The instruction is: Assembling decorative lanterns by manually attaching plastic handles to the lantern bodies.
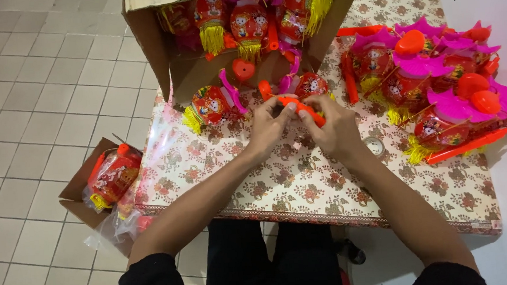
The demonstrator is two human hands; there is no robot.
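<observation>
The person is sitting at the worktop (303,186), which is wearing a flowered cloth. Both hands are meeting over its middle: the left hand (269,125) and the right hand (333,127) are each closing their fingers on one orange stick (302,108), holding it just above the cloth. A red lantern (211,106) is lying just beside the left hand. A cardboard box (186,70) full of lanterns is standing behind, and a pile of pink-topped lanterns (437,72) is lying at the right

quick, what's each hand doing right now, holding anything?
Left hand: closed, fingers pinching one end of the orange stick.
Right hand: closed, gripping the same orange stick from the other side.
</observation>
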